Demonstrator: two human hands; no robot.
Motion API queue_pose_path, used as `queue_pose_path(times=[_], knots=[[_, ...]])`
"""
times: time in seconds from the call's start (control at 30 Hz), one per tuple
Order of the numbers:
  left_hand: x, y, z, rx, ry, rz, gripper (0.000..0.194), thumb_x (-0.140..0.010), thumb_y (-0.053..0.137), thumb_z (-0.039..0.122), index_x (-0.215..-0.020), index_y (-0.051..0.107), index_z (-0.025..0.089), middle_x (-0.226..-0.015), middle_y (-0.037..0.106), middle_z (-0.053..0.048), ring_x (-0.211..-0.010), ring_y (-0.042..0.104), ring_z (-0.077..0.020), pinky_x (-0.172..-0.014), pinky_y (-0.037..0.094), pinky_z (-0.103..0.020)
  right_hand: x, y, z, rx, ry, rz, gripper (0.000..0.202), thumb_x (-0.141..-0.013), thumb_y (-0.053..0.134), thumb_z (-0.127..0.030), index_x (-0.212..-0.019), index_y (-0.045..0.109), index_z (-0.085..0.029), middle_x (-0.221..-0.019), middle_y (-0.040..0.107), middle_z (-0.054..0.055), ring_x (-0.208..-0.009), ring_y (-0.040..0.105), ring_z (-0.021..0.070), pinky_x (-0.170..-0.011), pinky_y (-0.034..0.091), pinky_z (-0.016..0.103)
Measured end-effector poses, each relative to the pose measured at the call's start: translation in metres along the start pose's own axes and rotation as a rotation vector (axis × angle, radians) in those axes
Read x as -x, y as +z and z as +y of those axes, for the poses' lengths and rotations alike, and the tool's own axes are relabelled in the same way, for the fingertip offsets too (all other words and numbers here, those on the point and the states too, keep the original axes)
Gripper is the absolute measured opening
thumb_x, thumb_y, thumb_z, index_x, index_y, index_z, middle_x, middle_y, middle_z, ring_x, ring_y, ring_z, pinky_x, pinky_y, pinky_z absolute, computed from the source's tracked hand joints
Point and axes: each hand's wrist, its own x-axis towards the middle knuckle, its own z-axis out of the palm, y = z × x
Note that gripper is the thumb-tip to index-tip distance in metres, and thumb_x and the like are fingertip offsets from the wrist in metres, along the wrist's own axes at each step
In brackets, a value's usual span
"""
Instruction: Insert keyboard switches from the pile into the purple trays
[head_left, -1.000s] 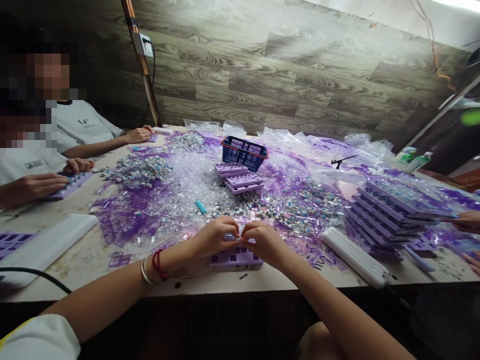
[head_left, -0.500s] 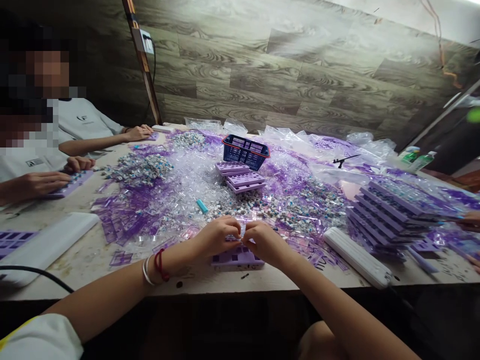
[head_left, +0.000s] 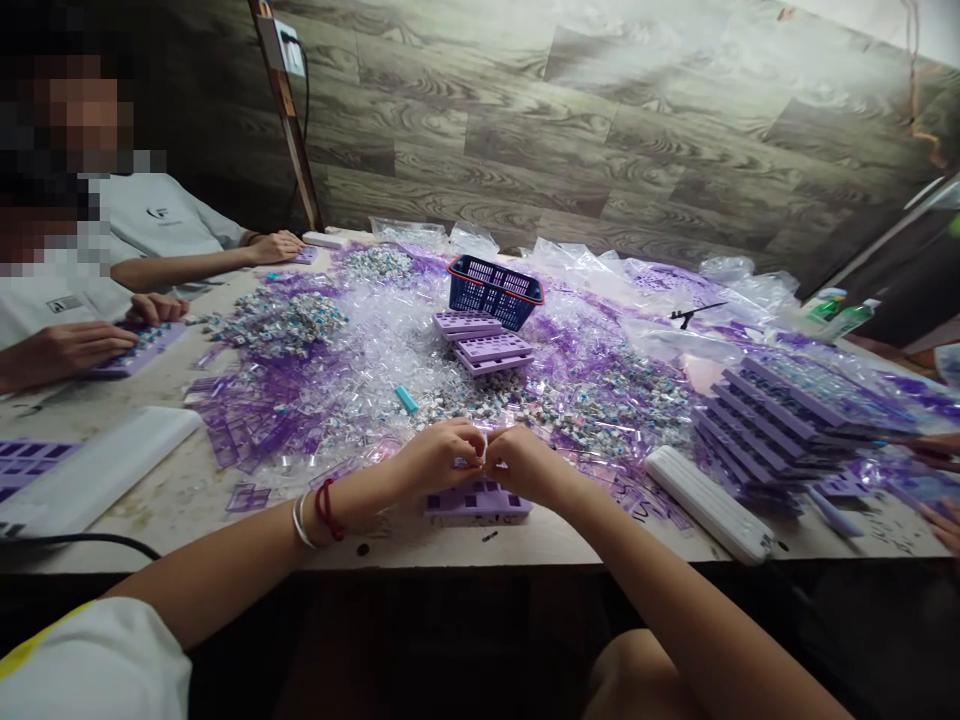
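Note:
My left hand (head_left: 444,455) and my right hand (head_left: 526,462) meet fingertip to fingertip, both pinched closed. Whatever sits between the fingers is too small and covered to name. Just below them, a light purple tray with square openings (head_left: 480,508) lies flat at the table's near edge, its far part hidden by my hands. Beyond my knuckles spreads a heap of small white, grey and blue pieces (head_left: 480,400). A turquoise stick (head_left: 406,399) rests on the heap, left of my hands.
A white power strip (head_left: 709,503) lies to the right, beside a tall stack of purple trays (head_left: 784,430). A dark blue basket (head_left: 493,290) stands behind more trays (head_left: 491,350). At left are a long white box (head_left: 112,470) and co-workers' hands (head_left: 82,350).
The view has shifted slightly, so the whole scene sits a little higher. My hands stay together above the tray, fingertips still closed.

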Motion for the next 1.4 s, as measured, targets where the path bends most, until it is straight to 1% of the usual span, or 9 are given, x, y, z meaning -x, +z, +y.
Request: queue_pose_path(times=[0.33,0.5,0.63,0.9,0.97,1.07,1.17,1.3,1.4], knots=[[0.0,0.001,0.009,-0.1,-0.004,-0.005,0.019,-0.084,0.058,0.021,-0.073,0.072,0.017,-0.09,0.068,-0.004,-0.088,0.057,-0.0196,-0.081,0.042,-0.031,-0.01,-0.006,-0.005,0.152,0.019,-0.158,0.018,-0.072,0.058,-0.003,-0.062,0.07,-0.012,-0.066,0.068,0.007,-0.057,0.053,0.0115,-0.059,0.037,0.022],[0.001,0.004,0.013,-0.079,-0.066,-0.032,0.022,-0.084,0.057,0.025,-0.071,0.072,0.016,-0.091,0.068,-0.005,-0.085,0.058,-0.02,-0.08,0.043,-0.032,0.001,0.004,-0.016,0.196,0.049,-0.06,0.025,-0.075,0.052,0.0,-0.078,0.074,-0.012,-0.085,0.071,0.011,-0.073,0.061,0.0181,-0.067,0.043,0.025],[0.001,0.007,0.014,-0.064,-0.089,-0.01,0.018,-0.081,0.056,0.017,-0.07,0.07,0.013,-0.085,0.068,-0.007,-0.086,0.059,-0.0213,-0.08,0.044,-0.032,0.009,0.015,-0.018,0.194,0.031,0.034,0.028,-0.079,0.05,-0.001,-0.09,0.074,-0.012,-0.095,0.07,0.012,-0.086,0.063,0.0221,-0.077,0.045,0.028],[0.0,0.001,0.0,-0.024,0.028,-0.028,0.015,-0.083,0.057,0.02,-0.076,0.069,0.015,-0.087,0.067,-0.004,-0.082,0.06,-0.0175,-0.079,0.044,-0.029,0.018,0.012,0.008,-0.058,-0.117,0.245,0.021,-0.078,0.059,-0.003,-0.075,0.073,-0.019,-0.081,0.07,0.004,-0.077,0.064,0.015,-0.073,0.049,0.024],[0.001,-0.002,-0.003,-0.047,0.087,-0.038,0.017,-0.084,0.055,0.019,-0.073,0.068,0.016,-0.087,0.067,-0.004,-0.082,0.06,-0.0167,-0.079,0.044,-0.028,0.025,0.006,0.023,-0.098,-0.055,0.351,0.019,-0.078,0.06,-0.005,-0.082,0.072,-0.019,-0.085,0.07,0.004,-0.079,0.065,0.0148,-0.074,0.05,0.025],[0.002,-0.005,-0.007,-0.084,0.121,-0.024,0.017,-0.084,0.055,0.018,-0.074,0.069,0.017,-0.086,0.068,-0.004,-0.079,0.06,-0.0155,-0.076,0.045,-0.026,0.036,-0.002,0.051,0.066,0.273,0.535,0.021,-0.081,0.056,-0.009,-0.096,0.07,-0.016,-0.097,0.069,0.008,-0.092,0.063,0.0188,-0.084,0.049,0.03],[0.002,-0.009,-0.013,-0.13,0.022,0.081,0.017,-0.086,0.055,0.02,-0.075,0.068,0.017,-0.087,0.068,-0.004,-0.078,0.061,-0.0151,-0.074,0.046,-0.026,0.042,-0.001,0.078,0.238,0.537,0.551,0.027,-0.082,0.055,-0.011,-0.105,0.067,-0.014,-0.107,0.066,0.012,-0.104,0.059,0.0218,-0.093,0.044,0.033],[0.004,-0.022,-0.028,-0.312,-0.21,0.264,0.014,-0.085,0.055,0.019,-0.081,0.069,0.017,-0.092,0.067,-0.005,-0.088,0.06,-0.0182,-0.082,0.047,-0.03,0.038,0.008,0.098,0.26,0.588,0.528,0.029,-0.079,0.053,-0.006,-0.104,0.067,-0.011,-0.106,0.066,0.013,-0.1,0.06,0.0204,-0.092,0.042,0.028],[0.007,-0.037,-0.04,-0.53,-0.373,0.267,0.015,-0.084,0.055,0.019,-0.09,0.069,0.019,-0.099,0.066,-0.006,-0.097,0.057,-0.0226,-0.087,0.045,-0.035,0.03,0.013,0.101,0.279,0.607,0.521,0.025,-0.078,0.052,-0.006,-0.094,0.07,-0.012,-0.097,0.068,0.012,-0.095,0.06,0.02,-0.089,0.041,0.027]])
